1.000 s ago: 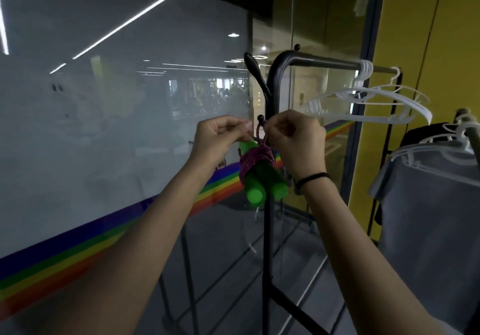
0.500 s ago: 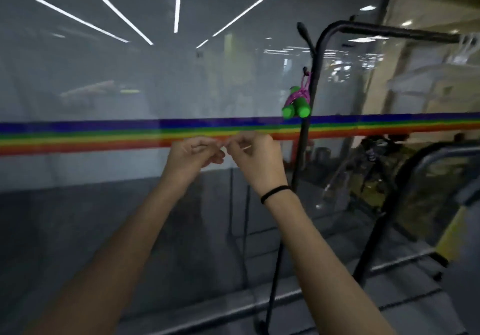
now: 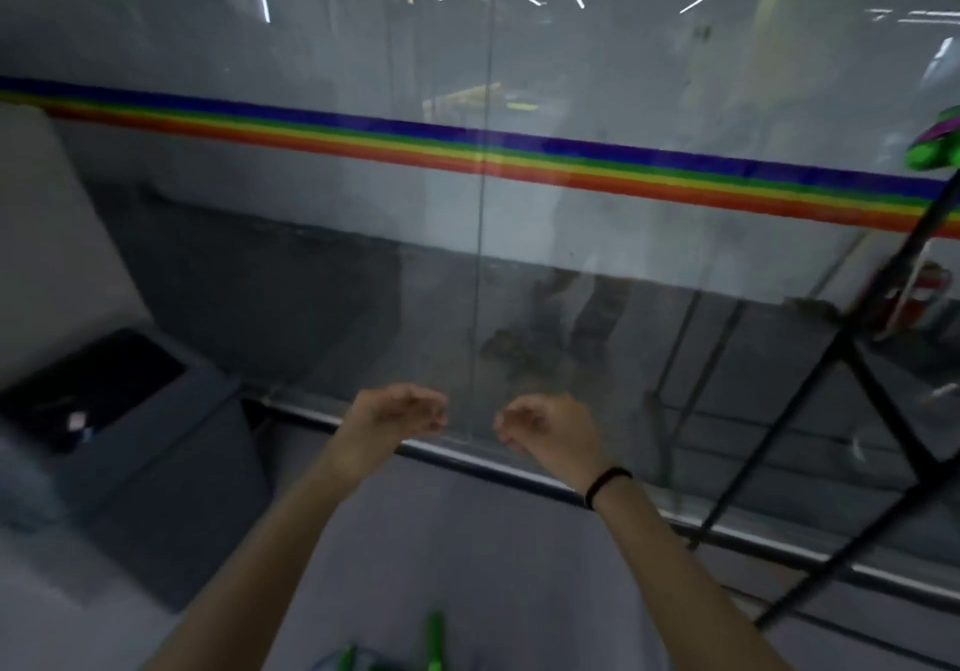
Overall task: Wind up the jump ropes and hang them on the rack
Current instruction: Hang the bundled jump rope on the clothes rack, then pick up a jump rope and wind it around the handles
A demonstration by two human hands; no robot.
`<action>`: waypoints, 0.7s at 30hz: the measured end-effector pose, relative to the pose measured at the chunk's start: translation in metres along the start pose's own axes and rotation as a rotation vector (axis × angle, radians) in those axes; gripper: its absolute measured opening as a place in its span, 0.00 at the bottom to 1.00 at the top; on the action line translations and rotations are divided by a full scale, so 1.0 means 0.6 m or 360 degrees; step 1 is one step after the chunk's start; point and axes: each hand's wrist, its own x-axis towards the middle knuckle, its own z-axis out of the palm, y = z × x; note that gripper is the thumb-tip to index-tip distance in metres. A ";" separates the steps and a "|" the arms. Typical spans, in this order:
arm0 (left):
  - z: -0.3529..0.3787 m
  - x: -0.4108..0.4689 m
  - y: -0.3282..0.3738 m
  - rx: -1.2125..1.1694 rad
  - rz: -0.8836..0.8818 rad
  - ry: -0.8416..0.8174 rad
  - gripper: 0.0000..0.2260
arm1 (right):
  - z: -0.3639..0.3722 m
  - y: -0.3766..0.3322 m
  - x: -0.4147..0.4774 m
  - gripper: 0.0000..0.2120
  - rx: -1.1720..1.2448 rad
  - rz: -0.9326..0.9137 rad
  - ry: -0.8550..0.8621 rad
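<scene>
Glass wall ahead, left hand and right hand hung loosely curled, empty; we fancied the handles of that limp, light jump rope.

We see a rainbow band of blue, green, yellow, orange and red stripes across the grey glass wall. The jump rope has bright green handles and purple cord. The rack and our wristband are black, and the bin is dark grey.

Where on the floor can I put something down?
Bare floor lies between the two arms, from the glass wall's rail to the green handles, and between the dark bin and the left arm. Crowded on the right, where the rack's bars cross.
</scene>
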 end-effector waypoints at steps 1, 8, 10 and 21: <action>-0.024 -0.021 -0.008 0.0027 -0.0024 0.0014 0.05 | 0.029 -0.008 -0.012 0.07 0.0007 0.0012 -0.0005; -0.187 -0.162 -0.115 0.0380 -0.0271 -0.0056 0.18 | 0.271 0.019 -0.114 0.06 0.0075 0.0102 -0.0094; -0.220 -0.192 -0.155 0.0383 -0.0296 -0.0096 0.15 | 0.330 0.045 -0.132 0.05 0.0075 0.0113 -0.0112; -0.302 -0.268 -0.674 0.0598 -0.0277 -0.0175 0.07 | 0.701 0.492 -0.165 0.09 -0.0187 0.0346 -0.0202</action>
